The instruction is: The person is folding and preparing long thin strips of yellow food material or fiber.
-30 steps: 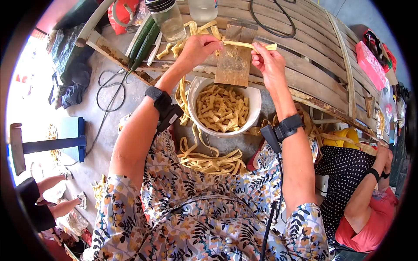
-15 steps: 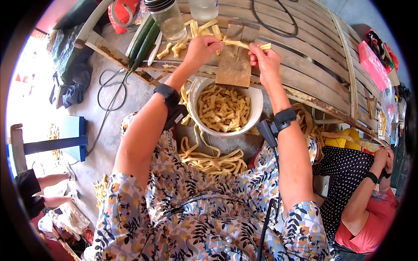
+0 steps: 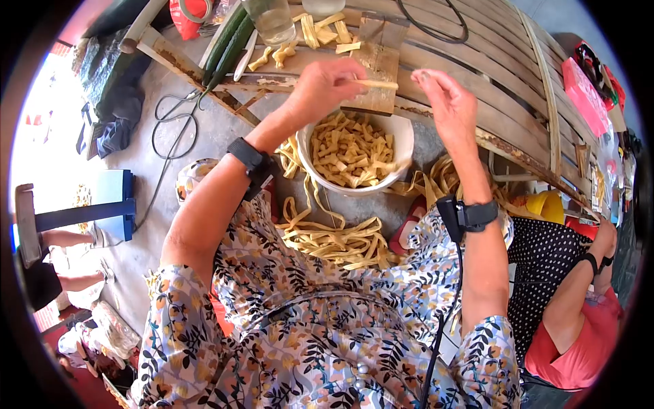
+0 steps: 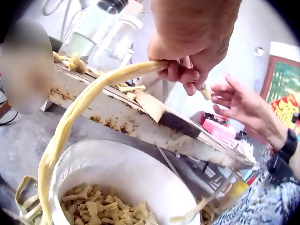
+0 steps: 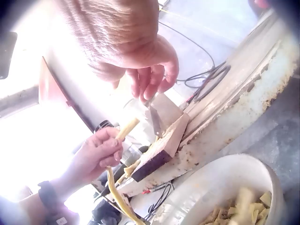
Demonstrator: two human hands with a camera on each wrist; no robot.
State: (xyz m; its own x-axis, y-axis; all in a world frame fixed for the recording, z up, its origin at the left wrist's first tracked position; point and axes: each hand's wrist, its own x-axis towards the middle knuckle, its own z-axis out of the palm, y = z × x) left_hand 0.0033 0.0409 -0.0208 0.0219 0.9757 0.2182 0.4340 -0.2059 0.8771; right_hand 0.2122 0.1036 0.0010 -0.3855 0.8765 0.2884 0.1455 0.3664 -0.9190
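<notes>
A long, pliable yellow strip (image 4: 65, 126) is pinched in my left hand (image 3: 330, 85); its short end (image 3: 378, 84) sticks out to the right, and the rest arcs down past the bucket. My right hand (image 3: 449, 102) is apart from it, to the right, fingers extended toward the left hand in the left wrist view. Over the right side of a white bucket (image 3: 407, 129) a short yellow piece (image 5: 244, 201) is blurred in mid-fall. The bucket holds many short, twisted yellow pieces (image 3: 351, 150). Just behind it, a wooden board (image 3: 375, 65) juts over the bench edge.
The slatted bench (image 3: 490, 82) carries loose yellow pieces (image 3: 310, 31), cucumbers (image 3: 228, 48), a glass jar (image 3: 272, 24) and a cable (image 3: 436, 34). More long strips (image 3: 334, 238) lie heaped below the bucket. Another person (image 3: 572, 327) sits at the right.
The right hand has let go of the strip and moved right, away from the left hand. A short piece now drops toward the bucket. The left hand keeps its hold.
</notes>
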